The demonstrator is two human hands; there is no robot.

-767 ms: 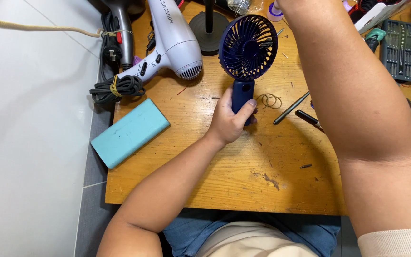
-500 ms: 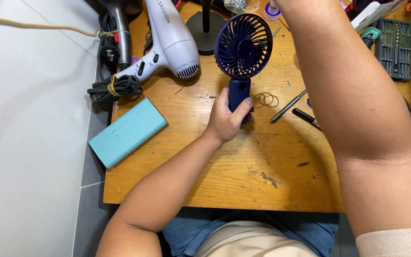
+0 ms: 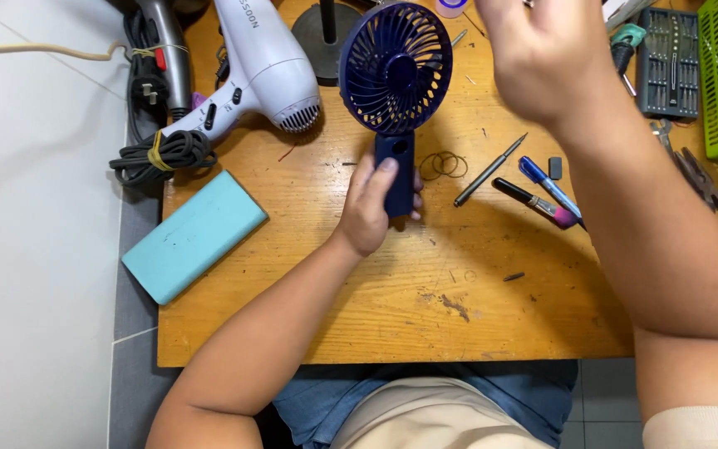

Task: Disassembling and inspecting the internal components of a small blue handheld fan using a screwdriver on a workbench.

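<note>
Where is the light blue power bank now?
In the head view, the power bank lies at the table's left edge, hanging over it, below the white hair dryer and left of the left hand holding the fan.

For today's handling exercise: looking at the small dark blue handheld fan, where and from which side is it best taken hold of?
Probably by its straight handle, coming from the left, as the left hand does now. The handle is narrow and flat-sided, so fingers wrap it, while the round grille head is wide, slotted and awkward to grip.
</note>
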